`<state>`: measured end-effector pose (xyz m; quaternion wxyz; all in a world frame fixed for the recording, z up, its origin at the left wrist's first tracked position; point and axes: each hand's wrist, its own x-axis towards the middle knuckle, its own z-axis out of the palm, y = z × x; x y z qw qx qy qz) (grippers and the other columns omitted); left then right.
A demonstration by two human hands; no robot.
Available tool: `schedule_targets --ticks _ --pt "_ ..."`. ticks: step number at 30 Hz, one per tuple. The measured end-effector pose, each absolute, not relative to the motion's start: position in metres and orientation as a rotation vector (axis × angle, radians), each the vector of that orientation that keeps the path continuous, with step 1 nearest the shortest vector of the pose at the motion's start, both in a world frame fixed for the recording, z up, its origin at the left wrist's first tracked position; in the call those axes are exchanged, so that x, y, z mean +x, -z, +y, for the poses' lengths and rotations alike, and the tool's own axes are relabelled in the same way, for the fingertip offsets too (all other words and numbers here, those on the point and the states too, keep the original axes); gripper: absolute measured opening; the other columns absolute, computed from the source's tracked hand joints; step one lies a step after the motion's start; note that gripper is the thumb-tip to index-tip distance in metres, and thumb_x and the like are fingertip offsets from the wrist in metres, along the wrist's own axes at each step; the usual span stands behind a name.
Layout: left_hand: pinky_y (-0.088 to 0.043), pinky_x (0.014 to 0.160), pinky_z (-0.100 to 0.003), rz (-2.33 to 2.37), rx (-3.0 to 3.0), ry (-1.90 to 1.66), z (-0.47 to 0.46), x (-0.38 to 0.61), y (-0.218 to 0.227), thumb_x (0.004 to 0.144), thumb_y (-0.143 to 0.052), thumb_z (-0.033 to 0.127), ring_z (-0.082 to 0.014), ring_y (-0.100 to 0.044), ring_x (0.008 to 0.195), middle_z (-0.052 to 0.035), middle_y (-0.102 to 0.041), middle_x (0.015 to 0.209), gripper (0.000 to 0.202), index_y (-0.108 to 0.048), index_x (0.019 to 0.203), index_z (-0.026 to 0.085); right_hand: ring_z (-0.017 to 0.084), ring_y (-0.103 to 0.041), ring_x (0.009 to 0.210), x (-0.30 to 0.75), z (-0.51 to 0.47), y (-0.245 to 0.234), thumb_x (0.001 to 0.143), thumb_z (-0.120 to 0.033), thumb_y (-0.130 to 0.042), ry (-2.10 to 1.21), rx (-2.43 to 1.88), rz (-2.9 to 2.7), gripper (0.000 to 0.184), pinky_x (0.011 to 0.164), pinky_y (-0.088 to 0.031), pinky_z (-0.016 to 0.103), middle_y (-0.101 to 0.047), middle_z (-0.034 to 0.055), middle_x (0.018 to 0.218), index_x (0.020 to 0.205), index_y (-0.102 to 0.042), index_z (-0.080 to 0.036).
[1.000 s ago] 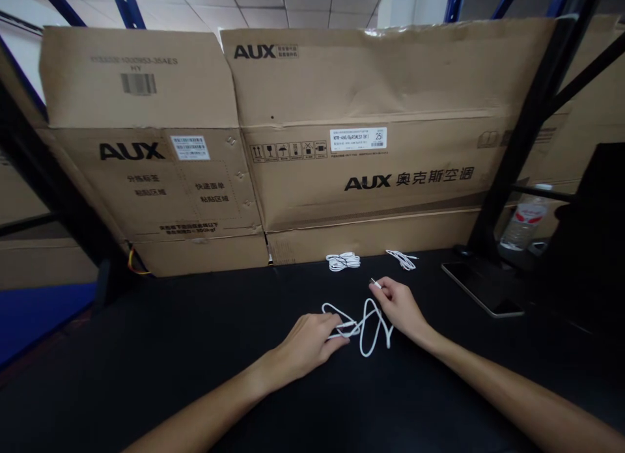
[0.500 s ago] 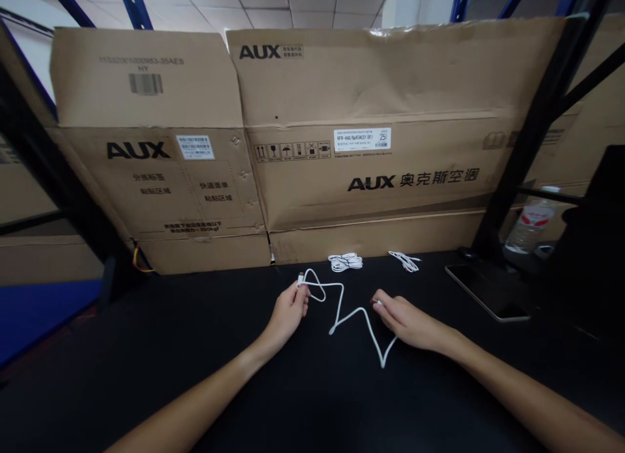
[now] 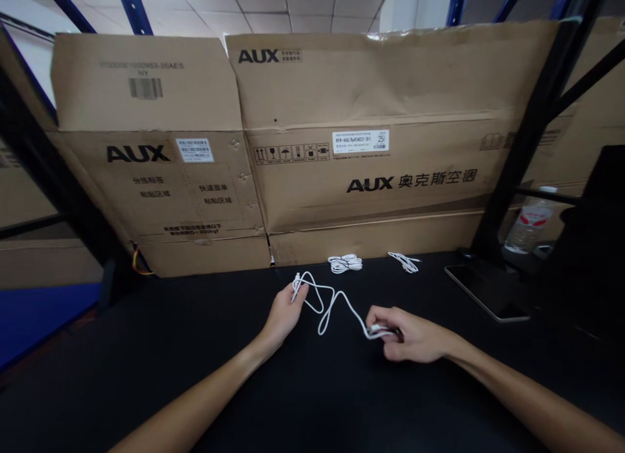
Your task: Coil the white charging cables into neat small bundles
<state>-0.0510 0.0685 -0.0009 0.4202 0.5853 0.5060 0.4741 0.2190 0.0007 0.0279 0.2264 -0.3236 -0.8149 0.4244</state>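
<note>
White-jacketed and thin, the charging cable [image 3: 351, 304] runs between two bare hands above a black tabletop [image 3: 312, 394], its middle thrown into loose, crossing loops. The left hand [image 3: 282, 317] is closed in a narrow pinch, thumb against fingers, on one end with its pale connector [image 3: 297, 279]. The right hand [image 3: 414, 334] is curled about the other end, the cable lying between fingers and thumb. Beyond, near the foot of the AUX carton [image 3: 366, 215], rest a tied cable coil [image 3: 344, 263] and a smaller cable bundle [image 3: 404, 262]; a flat, dark-screened device [image 3: 486, 293] lies to the right.

Handling: the cable is probably light and pliant, springy enough to keep its bends, with a smooth jacket that may slide through a slack grip. The rigid connector housings offer the surest hold — the joint where cord meets plug is likely the part most easily strained by sharp bending.

Limits of the view: the right fingers cover part of the cable, and the connector types are too small to identify. Whether the slack loops touch the tabletop cannot be told. Both forearms are cut off by the frame — and the dark shape at far right is indistinct.
</note>
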Motion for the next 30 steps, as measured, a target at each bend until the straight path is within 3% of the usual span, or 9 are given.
schedule_targets --ticks 2,5,7,11,13,16,20,25,30 --pt "-0.021 0.038 -0.019 1.245 1.519 -1.108 0.07 -0.053 0.0 0.077 -0.056 0.052 -0.0068 -0.029 0.037 0.0102 -0.031 0.046 0.036 -0.053 0.079 0.016 0.007 -0.025 0.052 0.218 0.002 -0.027 0.067 -0.046 -0.072 -1.267 -0.891 -2.116 0.037 0.048 -0.024 0.02 -0.029 -0.0087 0.058 0.081 -0.05 -0.019" --pt "-0.019 0.037 -0.018 1.188 1.587 -0.942 0.072 -0.059 -0.006 0.08 -0.053 0.052 -0.0068 -0.025 0.036 0.011 -0.029 0.045 0.036 -0.055 0.085 0.016 0.008 -0.025 0.047 0.217 0.012 -0.024 0.079 -0.058 -0.054 -1.262 -0.92 -1.687 0.045 0.046 -0.027 0.022 -0.027 -0.0077 0.053 0.061 -0.039 -0.02" --pt "-0.019 0.036 -0.018 1.137 1.629 -0.814 0.073 -0.064 -0.011 0.08 -0.053 0.051 -0.0068 -0.024 0.036 0.0111 -0.028 0.044 0.037 -0.058 0.086 0.015 0.009 -0.031 0.047 0.222 0.023 -0.023 0.082 -0.061 -0.048 -1.221 -0.886 -1.365 0.048 0.046 -0.033 0.024 -0.029 -0.0061 0.053 0.058 -0.034 -0.021" --pt "-0.018 0.034 -0.017 1.074 1.682 -0.609 0.073 -0.072 -0.019 0.082 -0.053 0.051 -0.0062 -0.02 0.036 0.0109 -0.026 0.044 0.036 -0.061 0.082 0.015 0.018 -0.055 0.072 0.245 0.044 -0.024 0.076 -0.064 -0.053 -1.042 -0.928 -0.952 0.046 0.062 -0.047 0.029 -0.055 0.0052 0.076 0.064 -0.046 -0.02" --pt "-0.017 0.034 -0.017 1.078 1.702 -0.553 0.073 -0.074 -0.023 0.082 -0.054 0.05 -0.006 -0.02 0.035 0.0107 -0.026 0.045 0.036 -0.062 0.082 0.016 0.023 -0.059 0.087 0.26 0.051 -0.026 0.076 -0.068 -0.048 -1.004 -0.929 -0.925 0.05 0.068 -0.049 0.033 -0.06 0.0089 0.089 0.06 -0.042 -0.021" --pt "-0.018 0.033 -0.017 1.092 1.749 -0.517 0.07 -0.074 -0.027 0.079 -0.059 0.046 -0.006 -0.025 0.037 0.0088 -0.033 0.047 0.032 -0.064 0.076 0.015 0.026 -0.06 0.095 0.277 0.058 -0.028 0.078 -0.069 -0.043 -1.05 -0.834 -0.952 0.055 0.072 -0.05 0.038 -0.063 0.0089 0.094 0.055 -0.03 -0.022" --pt "-0.021 0.033 -0.016 1.094 1.674 -0.706 0.069 -0.07 -0.024 0.076 -0.064 0.04 -0.0061 -0.033 0.039 0.0063 -0.042 0.048 0.027 -0.062 0.066 0.015 0.023 -0.062 0.081 0.285 0.06 -0.03 0.078 -0.064 -0.049 -1.081 -0.755 -0.871 0.052 0.07 -0.05 0.038 -0.059 0.0039 0.072 0.056 -0.028 -0.022" --pt "-0.028 0.033 -0.016 1.12 1.513 -1.014 0.077 -0.065 -0.007 0.083 -0.05 0.049 -0.0066 -0.036 0.036 0.0071 -0.042 0.051 0.035 -0.052 0.07 0.016 0.013 -0.05 0.05 0.276 0.056 -0.029 0.074 -0.06 -0.059 -0.995 -0.928 -0.861 0.045 0.05 -0.045 0.028 -0.047 -0.0022 0.057 0.061 -0.04 -0.022" --pt "-0.05 0.061 -0.025 1.075 1.361 -1.236 0.08 -0.063 -0.008 0.088 -0.045 0.045 -0.0142 -0.061 0.07 -0.0079 -0.062 0.083 0.035 -0.055 0.082 0.012 0.011 -0.045 0.041 0.261 0.052 -0.021 0.069 -0.055 -0.067 -0.905 -1.107 -1.123 0.043 0.041 -0.037 0.024 -0.044 -0.0063 0.05 0.064 -0.042 -0.021"
